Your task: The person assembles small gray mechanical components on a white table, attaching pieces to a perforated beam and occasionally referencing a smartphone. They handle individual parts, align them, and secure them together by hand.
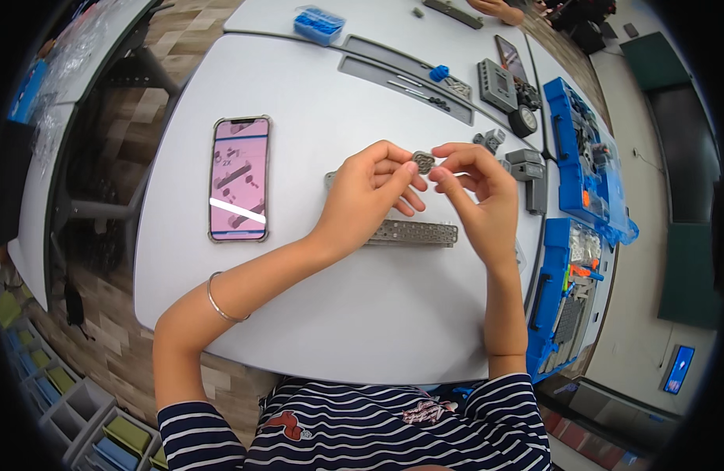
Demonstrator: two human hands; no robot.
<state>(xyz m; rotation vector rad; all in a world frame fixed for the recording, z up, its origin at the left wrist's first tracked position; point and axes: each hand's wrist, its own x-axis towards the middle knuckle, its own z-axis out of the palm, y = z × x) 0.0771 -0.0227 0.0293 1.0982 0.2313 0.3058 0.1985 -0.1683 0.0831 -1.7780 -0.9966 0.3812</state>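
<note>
Between my hands, above the table, is a small grey rounded building piece point(423, 162). My left hand point(377, 179) pinches it between thumb and fingertips, the other fingers loosely bent. My right hand point(478, 184) is curled at its right side, thumb and forefinger tips at the piece's edge; anything smaller between them is too small to make out. Below the hands lies a long grey beam point(417, 233) with rows of holes, partly covered by my left hand. Another grey part point(330, 180) shows just behind my left wrist.
A phone point(238, 180) with a pink assembly picture lies at left. Grey trays point(370, 72) with rods, a blue connector point(439, 73) and a clear box point(319, 25) of blue pieces are at the back. Grey motor-like blocks point(527, 169) and blue parts cases point(562, 259) stand right.
</note>
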